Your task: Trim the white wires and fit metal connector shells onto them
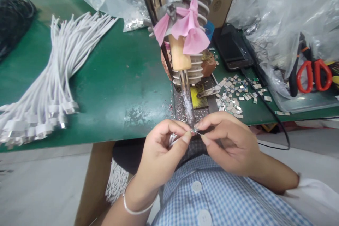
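My left hand (166,148) is closed around white cables (172,138), their stripped wire ends pinched between thumb and forefinger. Opposite it, my right hand (230,141) pinches a small connector piece (195,129) and a thin strand of solder wire at the same spot, just under the iron's tip; the fingers partly hide these. The soldering iron (187,102) is fixed in a coil stand (197,14), tip pointing down toward my fingers, with a pink cloth bow (189,28) tied on its handle. Beside the tip lies a yellow sponge (199,97).
A bundle of white cables (58,67) spreads over the green table (106,95) at left. Small connector pieces (233,99) lie scattered right of the iron, near a black phone (233,47). Red-handled cutters (314,74) rest at far right. More cables (116,180) fill a box below the table edge.
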Demonstrator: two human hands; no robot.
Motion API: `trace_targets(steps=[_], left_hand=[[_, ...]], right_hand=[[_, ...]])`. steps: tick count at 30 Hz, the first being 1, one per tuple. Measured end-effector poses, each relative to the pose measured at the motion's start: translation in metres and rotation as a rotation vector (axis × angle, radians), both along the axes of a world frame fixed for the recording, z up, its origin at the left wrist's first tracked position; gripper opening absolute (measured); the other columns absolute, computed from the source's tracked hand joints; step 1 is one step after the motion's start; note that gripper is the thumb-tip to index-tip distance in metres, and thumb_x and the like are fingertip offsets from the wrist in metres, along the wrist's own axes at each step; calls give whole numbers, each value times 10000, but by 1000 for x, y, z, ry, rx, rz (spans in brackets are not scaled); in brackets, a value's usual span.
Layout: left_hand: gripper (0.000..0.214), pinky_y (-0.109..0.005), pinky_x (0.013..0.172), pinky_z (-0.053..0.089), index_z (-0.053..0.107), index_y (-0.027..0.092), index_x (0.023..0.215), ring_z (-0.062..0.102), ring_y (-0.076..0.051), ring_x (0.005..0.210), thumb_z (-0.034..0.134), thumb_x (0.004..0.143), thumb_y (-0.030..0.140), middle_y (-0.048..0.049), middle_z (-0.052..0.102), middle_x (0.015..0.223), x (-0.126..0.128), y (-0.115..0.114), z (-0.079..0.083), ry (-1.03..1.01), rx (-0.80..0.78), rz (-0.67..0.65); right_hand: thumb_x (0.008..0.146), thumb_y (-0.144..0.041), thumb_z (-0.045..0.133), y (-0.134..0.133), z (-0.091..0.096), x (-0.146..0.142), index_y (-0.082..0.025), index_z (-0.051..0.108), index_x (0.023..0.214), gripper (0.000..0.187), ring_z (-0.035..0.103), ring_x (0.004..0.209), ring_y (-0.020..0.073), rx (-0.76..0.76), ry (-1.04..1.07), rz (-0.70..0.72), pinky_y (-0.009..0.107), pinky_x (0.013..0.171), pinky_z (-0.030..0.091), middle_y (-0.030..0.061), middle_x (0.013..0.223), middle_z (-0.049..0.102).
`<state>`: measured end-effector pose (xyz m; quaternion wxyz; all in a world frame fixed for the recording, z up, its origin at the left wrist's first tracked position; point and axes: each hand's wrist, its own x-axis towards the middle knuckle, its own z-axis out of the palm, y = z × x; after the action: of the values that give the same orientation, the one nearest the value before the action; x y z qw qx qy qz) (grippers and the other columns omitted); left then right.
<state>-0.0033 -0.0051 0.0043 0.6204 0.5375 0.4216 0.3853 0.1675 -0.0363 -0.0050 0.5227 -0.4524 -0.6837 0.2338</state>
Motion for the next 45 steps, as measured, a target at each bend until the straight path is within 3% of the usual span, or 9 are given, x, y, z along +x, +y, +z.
trace_targets(steps=[8,24,45], left_hand=[[159,-167,691,486,636,210,763,592,-82,738,627,860,85,29,651,794,0,2,1,-15,4,-8],[161,-230,637,501,625,200,709,604,-130,696,637,824,88,-5,658,758,-1,3,5,46,13,8],[187,-189,638,478,614,198,697,592,-100,700,632,816,55,18,649,750,1,5,8,18,12,-29]], right_hand=[[760,-33,576,4,5,0,-194,574,793,164,659,833,149,45,-49,-21,289,733,574,58,902,655],[760,-30,553,2,5,-1,-206,577,809,184,661,834,159,27,-86,7,304,725,579,55,917,655],[767,-37,569,4,7,0,-217,585,805,185,663,809,158,27,-85,-16,307,711,584,45,904,663]])
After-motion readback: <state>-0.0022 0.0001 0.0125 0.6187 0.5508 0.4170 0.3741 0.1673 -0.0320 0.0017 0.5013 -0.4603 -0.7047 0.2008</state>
